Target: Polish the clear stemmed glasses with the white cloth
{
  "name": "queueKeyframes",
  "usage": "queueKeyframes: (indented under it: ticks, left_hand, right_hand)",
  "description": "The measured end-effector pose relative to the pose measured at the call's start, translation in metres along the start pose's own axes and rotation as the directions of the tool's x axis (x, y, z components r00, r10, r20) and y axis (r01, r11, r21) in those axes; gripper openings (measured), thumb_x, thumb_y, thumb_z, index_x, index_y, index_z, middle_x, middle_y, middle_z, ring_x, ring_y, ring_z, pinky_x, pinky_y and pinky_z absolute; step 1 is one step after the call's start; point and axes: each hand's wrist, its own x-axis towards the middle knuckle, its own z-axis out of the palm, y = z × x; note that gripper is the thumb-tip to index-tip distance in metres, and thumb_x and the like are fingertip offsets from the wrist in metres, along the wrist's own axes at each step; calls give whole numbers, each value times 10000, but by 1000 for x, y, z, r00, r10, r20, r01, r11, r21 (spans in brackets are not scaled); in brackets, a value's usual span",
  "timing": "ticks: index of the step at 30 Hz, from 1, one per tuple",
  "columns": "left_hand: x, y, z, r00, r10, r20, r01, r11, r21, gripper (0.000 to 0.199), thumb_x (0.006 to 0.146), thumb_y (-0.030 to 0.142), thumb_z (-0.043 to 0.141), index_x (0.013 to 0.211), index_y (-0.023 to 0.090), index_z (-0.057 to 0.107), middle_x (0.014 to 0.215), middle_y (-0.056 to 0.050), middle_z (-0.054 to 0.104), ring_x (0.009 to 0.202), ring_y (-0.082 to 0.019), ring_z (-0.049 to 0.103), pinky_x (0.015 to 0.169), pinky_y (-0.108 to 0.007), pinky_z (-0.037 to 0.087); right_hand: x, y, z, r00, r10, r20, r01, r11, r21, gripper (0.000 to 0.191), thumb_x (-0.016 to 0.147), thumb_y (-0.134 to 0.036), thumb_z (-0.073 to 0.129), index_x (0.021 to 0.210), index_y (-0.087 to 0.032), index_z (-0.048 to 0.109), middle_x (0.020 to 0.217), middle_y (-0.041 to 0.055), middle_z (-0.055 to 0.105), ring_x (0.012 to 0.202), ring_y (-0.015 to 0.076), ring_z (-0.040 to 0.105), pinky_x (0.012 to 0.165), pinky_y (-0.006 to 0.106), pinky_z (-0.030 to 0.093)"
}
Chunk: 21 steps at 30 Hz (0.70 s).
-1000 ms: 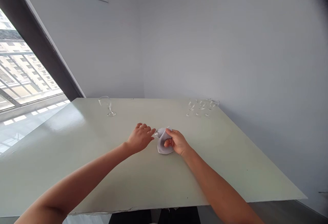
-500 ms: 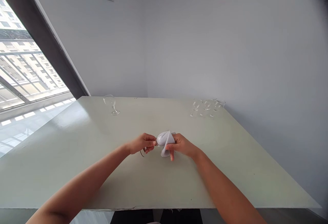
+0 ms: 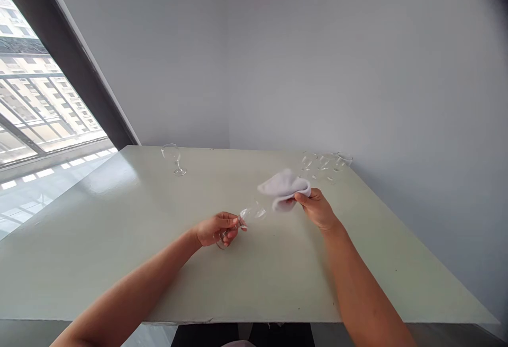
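Near the middle of the table, my left hand [image 3: 223, 229] is closed around the stem of a clear stemmed glass [image 3: 253, 213]. The glass lies on its side in the air, its bowl pointing right and its foot showing below my fingers. To the right and a little farther back, my right hand [image 3: 317, 207] pinches a folded white cloth [image 3: 283, 188], thumb on top. The cloth's left end is slightly blurred. A gap separates the cloth from the glass bowl.
One stemmed glass [image 3: 172, 157] stands at the back left of the pale table [image 3: 178, 283]. Three more glasses [image 3: 324, 163] are grouped at the back right, close to the wall. A window is on the left.
My right hand has moved right and away from me with the cloth, which has come off the glass bowl. The bowl is now uncovered. My left hand has hardly moved.
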Motion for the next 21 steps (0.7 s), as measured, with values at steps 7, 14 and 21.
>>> queueKeyframes:
  ticks: [7, 14, 21]
  left_hand:
    - [5, -5, 12, 844, 178, -505, 150, 826, 543, 270, 733, 394, 508, 613, 153, 532, 510, 25, 467, 429, -78, 385, 450, -221, 291]
    - [-4, -11, 31, 789, 569, -233, 56, 311, 949, 263, 816, 348, 436, 672, 186, 584, 586, -18, 540, 545, -128, 483, 527, -241, 311]
    - [-3, -13, 36, 696, 701, -157, -66, 280, 958, 277, 858, 373, 393, 977, 187, 559, 648, -24, 555, 592, -126, 500, 585, -243, 368]
  right_hand:
    - [-9, -9, 71, 890, -337, 306, 455, 669, -587, 297, 779, -444, 550, 1005, -274, 642, 1175, 37, 583, 1145, 306, 413, 1018, 495, 187]
    - [-3, -3, 95, 970, -123, 211, 209, 866, -454, 313, 860, -416, 405, 854, -216, 646, 903, 53, 646, 853, 215, 544, 806, 387, 397]
    - [12, 24, 72, 925, 379, -8, -330, 815, 477, 326, 717, -478, 574, 600, -175, 546, 550, -18, 530, 545, 136, 515, 514, 270, 424]
